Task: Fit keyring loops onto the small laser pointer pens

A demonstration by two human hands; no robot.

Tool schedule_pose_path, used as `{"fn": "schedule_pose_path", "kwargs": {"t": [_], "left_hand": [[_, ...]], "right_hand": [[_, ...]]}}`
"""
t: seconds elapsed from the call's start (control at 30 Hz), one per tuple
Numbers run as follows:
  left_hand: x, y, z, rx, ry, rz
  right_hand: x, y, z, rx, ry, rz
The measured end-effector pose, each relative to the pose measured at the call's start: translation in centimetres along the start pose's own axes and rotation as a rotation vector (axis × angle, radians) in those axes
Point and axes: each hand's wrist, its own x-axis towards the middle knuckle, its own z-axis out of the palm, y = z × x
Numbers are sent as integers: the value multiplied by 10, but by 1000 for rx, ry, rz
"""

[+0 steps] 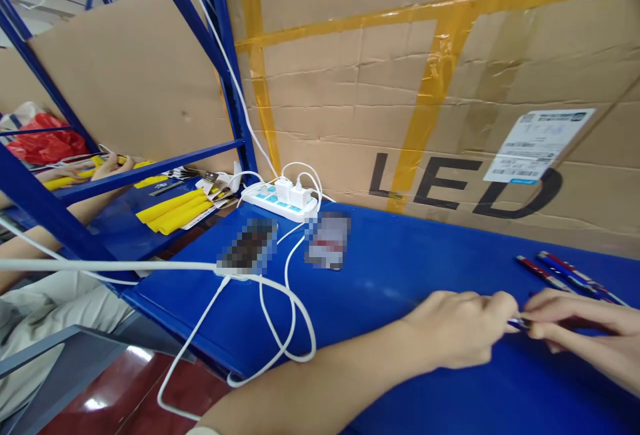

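Observation:
My left hand (457, 332) and my right hand (585, 332) meet over the blue table (400, 268) at the lower right. Both pinch a small thin object (520, 322) between their fingertips; it looks like a pen part, mostly hidden by the fingers. Just behind my hands lie three red, white and blue pens (565, 275) on the table.
A white power strip (280, 202) with two chargers sits at the table's back; white cables (280, 315) loop to two blurred phones (247, 245). A big cardboard box marked LED (450, 88) stands behind. Another person's arm (75, 208) reaches over yellow strips (173, 212) at left.

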Motion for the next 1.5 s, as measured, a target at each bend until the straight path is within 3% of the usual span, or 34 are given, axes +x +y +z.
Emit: {"fn": "schedule_pose_path", "kwargs": {"t": [0.03, 0.23, 0.33, 0.53, 0.8, 1.27, 1.5], "left_hand": [[0, -1, 1, 20, -1, 2], [1, -2, 6, -86, 62, 45], [4, 0, 6, -96, 31, 46], [7, 0, 5, -57, -47, 15], [7, 1, 7, 10, -61, 4], [6, 2, 5, 51, -21, 60], [8, -1, 5, 81, 25, 83]], "right_hand": [[3, -6, -4, 48, -71, -30], [8, -30, -18, 64, -183, -37], [6, -29, -23, -43, -222, -58], [3, -30, -27, -312, -219, -255], [4, -24, -21, -542, -237, -404], [1, -30, -13, -382, -358, -248], [1, -28, -8, -52, -300, -117]]}}
